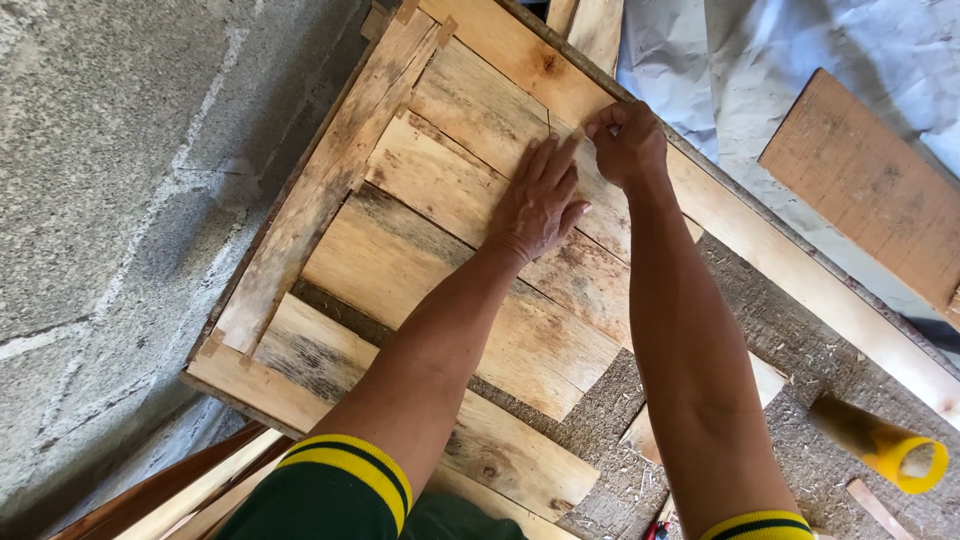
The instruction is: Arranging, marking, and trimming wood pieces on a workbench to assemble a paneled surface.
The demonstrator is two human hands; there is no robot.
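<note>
The left hand [538,203] lies flat, fingers spread and grasping nothing, on the wooden plank [470,190] of a slatted wooden panel [330,175] that fills the middle of the view. Just at its two o'clock, the right hand [626,142] is pinched shut, fingertips pressed together against the same plank near the panel's upper frame rail [760,240] (whether something small sits between the fingertips cannot be told). The two hands nearly touch. Both forearms come up from six o'clock, each with a green sleeve [345,490] banded in yellow. At nine o'clock stands a grey block wall [110,200]. At four o'clock a yellow-ended tube [885,445] rests on sawdust-strewn board, and at two o'clock a loose brown board [870,195] lies on pale sheeting [740,60].
</note>
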